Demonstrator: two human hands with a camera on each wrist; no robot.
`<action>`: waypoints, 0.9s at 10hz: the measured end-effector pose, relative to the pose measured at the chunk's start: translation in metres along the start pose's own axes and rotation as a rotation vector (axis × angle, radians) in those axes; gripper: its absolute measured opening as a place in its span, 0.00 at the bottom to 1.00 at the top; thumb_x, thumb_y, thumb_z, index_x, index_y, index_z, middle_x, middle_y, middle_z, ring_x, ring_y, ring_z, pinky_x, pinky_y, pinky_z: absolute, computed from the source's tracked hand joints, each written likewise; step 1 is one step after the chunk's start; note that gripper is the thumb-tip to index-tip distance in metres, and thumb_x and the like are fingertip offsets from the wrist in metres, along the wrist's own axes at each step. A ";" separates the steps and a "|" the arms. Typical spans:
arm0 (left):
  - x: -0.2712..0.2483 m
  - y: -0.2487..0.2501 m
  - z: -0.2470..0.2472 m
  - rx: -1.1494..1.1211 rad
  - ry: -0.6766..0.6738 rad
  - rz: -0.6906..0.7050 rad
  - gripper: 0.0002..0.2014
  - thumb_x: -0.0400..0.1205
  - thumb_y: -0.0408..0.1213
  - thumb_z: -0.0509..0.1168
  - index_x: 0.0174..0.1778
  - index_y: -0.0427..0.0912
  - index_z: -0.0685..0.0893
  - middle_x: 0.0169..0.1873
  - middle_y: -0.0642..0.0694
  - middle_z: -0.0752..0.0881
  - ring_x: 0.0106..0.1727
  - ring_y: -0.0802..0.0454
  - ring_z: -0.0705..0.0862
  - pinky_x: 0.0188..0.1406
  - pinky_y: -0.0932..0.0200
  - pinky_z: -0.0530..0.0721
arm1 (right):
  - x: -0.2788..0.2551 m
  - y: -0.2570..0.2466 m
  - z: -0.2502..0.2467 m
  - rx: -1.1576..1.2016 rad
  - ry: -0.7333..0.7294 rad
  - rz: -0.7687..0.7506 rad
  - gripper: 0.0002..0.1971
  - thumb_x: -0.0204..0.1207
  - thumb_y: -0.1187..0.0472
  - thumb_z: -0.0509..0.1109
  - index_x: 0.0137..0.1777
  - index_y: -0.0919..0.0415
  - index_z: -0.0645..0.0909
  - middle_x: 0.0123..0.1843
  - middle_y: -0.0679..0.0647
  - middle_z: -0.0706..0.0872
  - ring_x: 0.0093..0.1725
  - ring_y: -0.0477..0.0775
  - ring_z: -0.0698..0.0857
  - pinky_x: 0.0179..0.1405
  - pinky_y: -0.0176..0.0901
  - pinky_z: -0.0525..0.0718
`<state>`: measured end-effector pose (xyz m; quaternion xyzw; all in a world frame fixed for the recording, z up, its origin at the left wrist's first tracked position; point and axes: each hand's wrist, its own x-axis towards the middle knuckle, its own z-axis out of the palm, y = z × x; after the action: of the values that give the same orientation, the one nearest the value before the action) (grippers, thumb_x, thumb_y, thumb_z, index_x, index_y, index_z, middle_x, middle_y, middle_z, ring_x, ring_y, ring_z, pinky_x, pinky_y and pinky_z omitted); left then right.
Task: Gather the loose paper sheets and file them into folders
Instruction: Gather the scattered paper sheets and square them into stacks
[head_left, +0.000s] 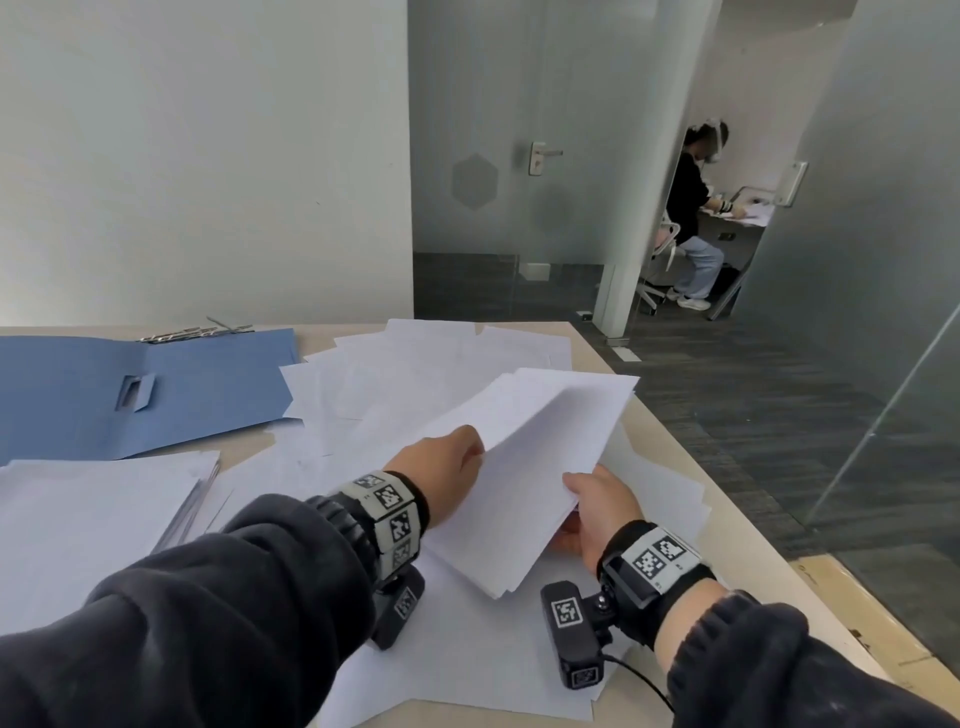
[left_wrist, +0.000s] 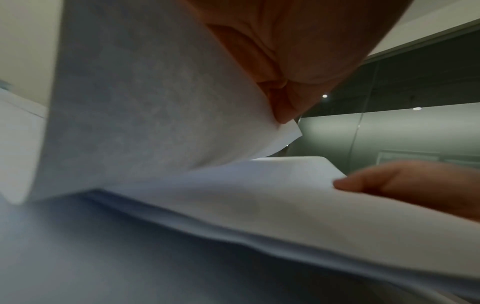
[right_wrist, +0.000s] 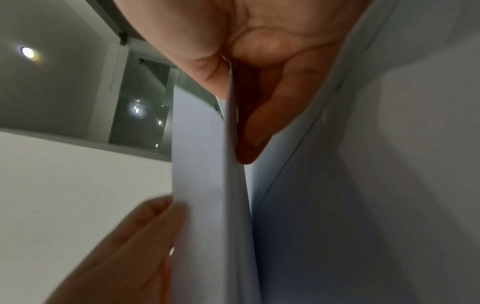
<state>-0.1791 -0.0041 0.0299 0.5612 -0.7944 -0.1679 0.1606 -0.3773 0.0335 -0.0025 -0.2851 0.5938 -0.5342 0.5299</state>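
Both arms in dark sleeves reach out over the desk (head_left: 587, 340), wrists level and close together near its right edge. The left hand (head_left: 447, 470) comes in palm down and pinches the near left edge of a bundle of white sheets (head_left: 540, 447), thumb on top and fingers out of sight beneath. The right hand (head_left: 597, 512) grips the same bundle at its near right corner, thumb lying across the top sheet and the fingers tucked under. The bundle is lifted clear of the desk and tilted, its far corner raised. Under and beyond it loose sheets (head_left: 415, 364) lie fanned toward the far edge, a squared stack (head_left: 98, 514) rests by the near left side, and an open blue folder (head_left: 135, 389) lies flat at the far left with its metal clip at the back edge. The left wrist camera shows what the head view hides: the left hand (left_wrist: 285, 61) clamped on one lifted sheet (left_wrist: 145, 102) that curves up away from the rest. The right wrist camera shows the right hand (right_wrist: 259, 61) with thumb and fingers closed on either side of the paper edge (right_wrist: 207, 185), and the other hand's fingers (right_wrist: 145, 236) blurred against it.
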 end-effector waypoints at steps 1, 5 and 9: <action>-0.007 0.023 0.014 0.029 -0.085 0.036 0.10 0.88 0.48 0.51 0.58 0.55 0.76 0.48 0.49 0.86 0.45 0.46 0.83 0.48 0.52 0.82 | -0.006 0.003 0.009 0.000 -0.038 0.017 0.13 0.88 0.58 0.58 0.62 0.55 0.83 0.52 0.66 0.88 0.46 0.68 0.89 0.45 0.64 0.89; -0.012 0.012 0.025 -0.135 -0.299 0.112 0.11 0.82 0.57 0.64 0.58 0.64 0.82 0.60 0.64 0.84 0.63 0.64 0.82 0.68 0.55 0.78 | 0.028 0.016 -0.023 -0.260 0.103 -0.022 0.10 0.69 0.65 0.66 0.47 0.61 0.86 0.49 0.68 0.91 0.52 0.74 0.89 0.55 0.76 0.87; 0.013 -0.042 -0.011 0.520 -0.572 0.039 0.48 0.69 0.65 0.74 0.83 0.67 0.57 0.87 0.58 0.52 0.85 0.48 0.60 0.83 0.44 0.61 | 0.082 -0.001 -0.118 -0.094 0.458 -0.070 0.20 0.80 0.63 0.65 0.69 0.71 0.76 0.60 0.71 0.84 0.58 0.72 0.87 0.56 0.72 0.88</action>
<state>-0.1436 -0.0306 0.0218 0.4985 -0.8337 -0.1072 -0.2119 -0.5108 -0.0017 -0.0437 -0.2011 0.7125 -0.5747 0.3488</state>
